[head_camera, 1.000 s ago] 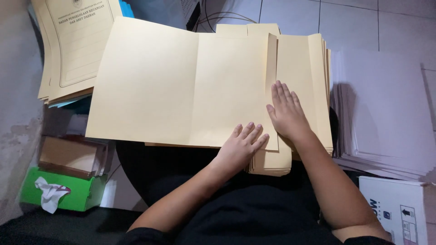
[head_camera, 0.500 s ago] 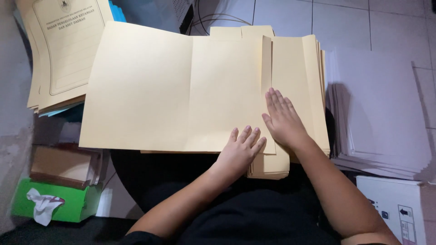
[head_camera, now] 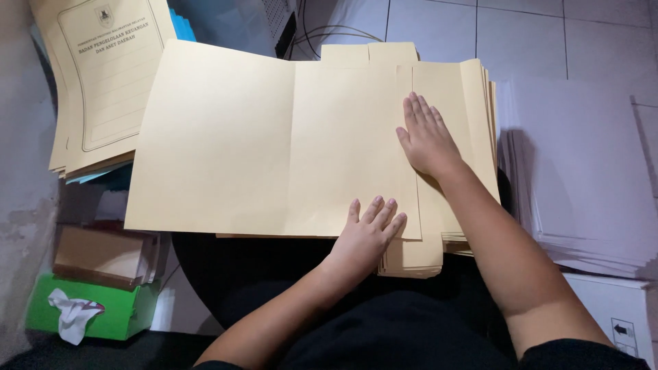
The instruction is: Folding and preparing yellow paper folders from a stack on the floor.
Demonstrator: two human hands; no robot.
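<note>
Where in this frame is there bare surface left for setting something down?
Only the tiled floor beyond the open folder is bare. Elsewhere it is crowded: printed folders far left, white paper stack right, green tissue box near left.

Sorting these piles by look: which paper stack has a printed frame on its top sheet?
The tan stack at the upper left, beside the opened folder; the folder and the white stack at the right are unprinted.

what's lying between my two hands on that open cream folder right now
In the head view, only bare surface of the open cream paper folder lies between the left hand and the right hand, crossed by the edge of its narrow folded side flap.
</note>
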